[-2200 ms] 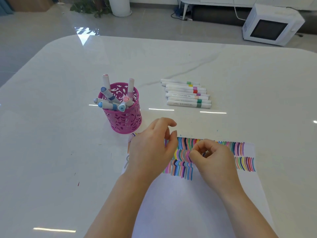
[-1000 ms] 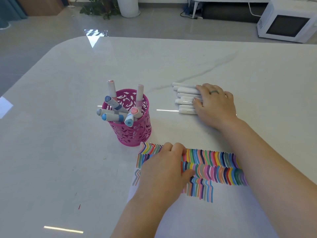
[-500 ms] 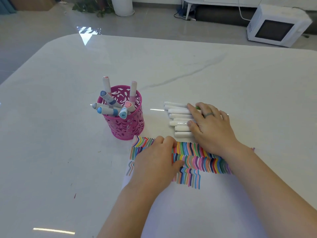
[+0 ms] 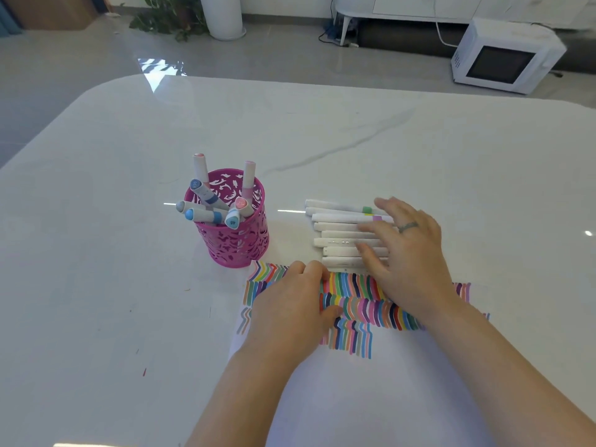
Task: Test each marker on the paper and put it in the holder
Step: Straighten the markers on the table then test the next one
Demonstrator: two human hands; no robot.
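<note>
A white sheet of paper [image 4: 371, 391] covered at its top with rows of coloured strokes lies in front of me. My left hand [image 4: 290, 311] rests on its left part, fingers loosely bent, holding nothing. Just beyond the paper's top edge lies a row of several white markers [image 4: 338, 235]. My right hand [image 4: 409, 253] lies over their right ends with fingers straight and spread. A pink perforated holder [image 4: 238, 243] stands to the left of the row with several capped markers [image 4: 209, 201] sticking out of it.
The white marble table [image 4: 129, 285] stretches wide on all sides. On the floor beyond its far edge are a white microwave [image 4: 503, 56], a white cylinder base and a plant [image 4: 167, 14].
My right hand left the paper, reached to the marker row and dragged it toward me until it lies against the paper's top edge. My left hand stayed on the paper.
</note>
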